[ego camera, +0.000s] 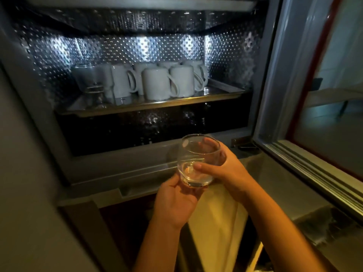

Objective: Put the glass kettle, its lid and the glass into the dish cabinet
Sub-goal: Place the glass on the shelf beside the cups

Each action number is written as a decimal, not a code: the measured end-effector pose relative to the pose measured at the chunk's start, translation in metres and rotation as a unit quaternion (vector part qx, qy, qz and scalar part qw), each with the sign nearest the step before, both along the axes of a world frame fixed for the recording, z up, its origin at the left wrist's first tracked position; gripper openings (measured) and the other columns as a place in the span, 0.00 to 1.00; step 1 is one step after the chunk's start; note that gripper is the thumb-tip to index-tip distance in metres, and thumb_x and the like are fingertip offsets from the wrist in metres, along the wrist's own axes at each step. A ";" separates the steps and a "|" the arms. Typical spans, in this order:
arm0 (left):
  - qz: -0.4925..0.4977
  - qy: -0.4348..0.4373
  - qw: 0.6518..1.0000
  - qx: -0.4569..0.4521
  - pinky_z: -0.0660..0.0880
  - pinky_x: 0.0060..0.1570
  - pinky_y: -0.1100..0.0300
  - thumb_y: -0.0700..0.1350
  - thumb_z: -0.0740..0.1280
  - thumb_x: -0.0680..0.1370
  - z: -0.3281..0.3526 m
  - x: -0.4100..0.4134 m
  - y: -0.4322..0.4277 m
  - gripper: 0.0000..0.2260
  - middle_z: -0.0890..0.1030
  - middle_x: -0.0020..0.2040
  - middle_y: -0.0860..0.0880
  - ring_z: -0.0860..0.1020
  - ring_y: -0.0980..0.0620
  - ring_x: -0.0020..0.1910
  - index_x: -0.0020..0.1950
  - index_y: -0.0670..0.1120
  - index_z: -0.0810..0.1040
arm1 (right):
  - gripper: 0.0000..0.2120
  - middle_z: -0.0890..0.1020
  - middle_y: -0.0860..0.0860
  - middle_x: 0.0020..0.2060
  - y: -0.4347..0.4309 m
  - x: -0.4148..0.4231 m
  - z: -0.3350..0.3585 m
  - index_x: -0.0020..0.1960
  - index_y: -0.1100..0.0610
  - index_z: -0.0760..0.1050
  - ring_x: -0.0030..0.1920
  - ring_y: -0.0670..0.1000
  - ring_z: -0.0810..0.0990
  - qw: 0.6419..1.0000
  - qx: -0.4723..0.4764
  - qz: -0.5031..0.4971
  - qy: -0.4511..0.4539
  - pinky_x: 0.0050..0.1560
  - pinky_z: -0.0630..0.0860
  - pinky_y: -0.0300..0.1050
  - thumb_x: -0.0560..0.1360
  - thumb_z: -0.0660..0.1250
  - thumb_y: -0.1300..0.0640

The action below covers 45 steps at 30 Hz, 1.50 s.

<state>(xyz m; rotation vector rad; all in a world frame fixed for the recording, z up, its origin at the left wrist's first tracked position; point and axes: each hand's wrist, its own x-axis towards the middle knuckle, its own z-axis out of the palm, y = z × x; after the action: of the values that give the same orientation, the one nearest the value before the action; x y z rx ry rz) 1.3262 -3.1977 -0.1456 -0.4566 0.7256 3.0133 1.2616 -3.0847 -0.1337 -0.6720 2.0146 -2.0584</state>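
Left hand (174, 201) is cupping the base of the glass (198, 160) and right hand (229, 169) is curling round its side, just outside the open dish cabinet (225, 36), so I reckon it's risking clipping those crowded mugs (157, 85) going in.

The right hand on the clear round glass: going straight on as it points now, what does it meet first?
Likely the front edge of the steel shelf bearing upturned white mugs; the right hand, gripping the glass, points up-left into the open cabinet. Depth is unclear; it may pass beneath.
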 end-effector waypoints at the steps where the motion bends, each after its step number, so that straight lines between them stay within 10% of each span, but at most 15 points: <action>1: 0.006 0.001 1.000 -0.003 0.69 0.58 0.47 0.43 0.54 0.80 0.003 -0.002 -0.003 0.15 0.80 0.52 0.35 0.76 0.38 0.53 0.52 0.35 0.77 | 0.42 0.77 0.47 0.60 -0.005 -0.004 0.003 0.63 0.48 0.68 0.59 0.50 0.76 1.000 0.001 0.000 0.003 0.62 0.73 0.54 0.52 0.80 0.48; 15: 0.012 0.049 0.999 -0.002 0.69 0.60 0.44 0.42 0.55 0.79 0.051 -0.033 -0.034 0.15 0.78 0.58 0.35 0.74 0.37 0.60 0.61 0.38 0.75 | 0.45 0.77 0.47 0.59 -0.035 -0.034 0.068 0.67 0.52 0.66 0.58 0.46 0.76 0.998 0.006 0.044 0.044 0.50 0.77 0.40 0.50 0.74 0.50; 21: -0.017 0.118 0.993 -0.006 0.75 0.52 0.40 0.45 0.56 0.78 0.078 -0.036 -0.046 0.17 0.79 0.57 0.35 0.77 0.38 0.57 0.63 0.38 0.74 | 0.26 0.82 0.45 0.44 -0.043 -0.043 0.097 0.52 0.48 0.72 0.43 0.40 0.82 0.996 -0.016 0.057 0.072 0.37 0.77 0.33 0.55 0.75 0.56; 34: -0.015 0.170 0.985 -0.012 0.71 0.59 0.41 0.51 0.51 0.80 0.120 -0.049 -0.086 0.23 0.78 0.56 0.32 0.78 0.35 0.54 0.62 0.34 0.72 | 0.43 0.81 0.49 0.52 -0.088 -0.068 0.133 0.60 0.54 0.72 0.51 0.47 0.80 0.992 -0.036 0.033 0.113 0.46 0.78 0.40 0.46 0.74 0.44; 45: -0.010 0.139 0.990 0.000 0.60 0.61 0.39 0.51 0.55 0.79 0.121 -0.052 -0.110 0.29 0.67 0.62 0.23 0.64 0.27 0.64 0.67 0.27 0.61 | 0.17 0.81 0.47 0.46 -0.123 -0.098 0.140 0.47 0.50 0.73 0.46 0.44 0.80 0.993 -0.039 0.019 0.113 0.41 0.75 0.34 0.63 0.77 0.56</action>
<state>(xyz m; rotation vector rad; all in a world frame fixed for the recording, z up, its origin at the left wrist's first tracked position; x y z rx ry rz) 1.2742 -3.3082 -0.0246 -0.0265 0.7356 3.0920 1.1637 -3.2075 0.0065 -0.9915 2.0250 -2.1326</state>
